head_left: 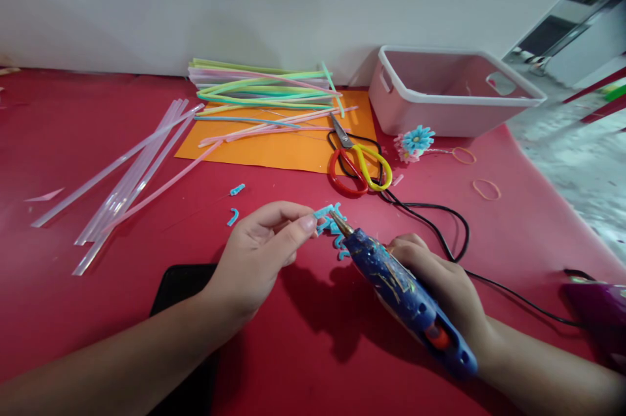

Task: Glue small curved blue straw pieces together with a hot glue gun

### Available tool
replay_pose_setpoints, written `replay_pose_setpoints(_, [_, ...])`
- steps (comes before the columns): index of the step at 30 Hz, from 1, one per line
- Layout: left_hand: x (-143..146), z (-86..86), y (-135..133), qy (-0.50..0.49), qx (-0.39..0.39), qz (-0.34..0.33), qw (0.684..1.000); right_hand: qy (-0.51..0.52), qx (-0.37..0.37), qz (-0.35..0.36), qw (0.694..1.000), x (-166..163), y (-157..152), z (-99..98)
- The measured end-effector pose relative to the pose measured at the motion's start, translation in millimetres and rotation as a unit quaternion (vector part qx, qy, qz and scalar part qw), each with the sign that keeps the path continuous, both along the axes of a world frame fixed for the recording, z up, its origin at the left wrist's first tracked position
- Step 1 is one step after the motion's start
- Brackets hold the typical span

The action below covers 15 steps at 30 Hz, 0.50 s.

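Note:
My left hand (259,253) pinches a small turquoise piece of curled straw strips (327,215) between thumb and forefinger, just above the red table (98,142). My right hand (440,279) is wrapped round a blue hot glue gun (405,295). Its metal nozzle (340,222) touches the turquoise piece. More turquoise curls (340,243) lie under the nozzle. The gun's black cord (440,220) loops away to the right.
Scissors (359,165) with red and yellow handles lie on an orange sheet (293,148). Coloured straws (264,90) and clear straws (132,168) are behind. A white bin (450,90), a finished straw flower (415,142), rubber bands (486,189), a black phone (180,285) and a purple object (596,312) stand about.

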<state>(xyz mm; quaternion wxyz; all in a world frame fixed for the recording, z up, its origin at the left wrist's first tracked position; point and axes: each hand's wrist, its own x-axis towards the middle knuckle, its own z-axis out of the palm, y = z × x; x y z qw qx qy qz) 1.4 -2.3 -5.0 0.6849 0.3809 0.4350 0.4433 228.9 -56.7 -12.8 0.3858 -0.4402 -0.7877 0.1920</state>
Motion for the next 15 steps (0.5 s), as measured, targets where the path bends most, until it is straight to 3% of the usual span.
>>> replay_pose_setpoints(6, [0.3,-0.5,0.2,-0.017,0.021,-0.043,0.999,-0.002,0.008,-0.008,1.000,-2.4,3.1,2.8])
replay_pose_setpoints(15, [-0.5,-1.4,-0.9,-0.006,0.028,-0.051,0.998,-0.018,-0.008,-0.015,1.000,1.5,-1.3,-4.5])
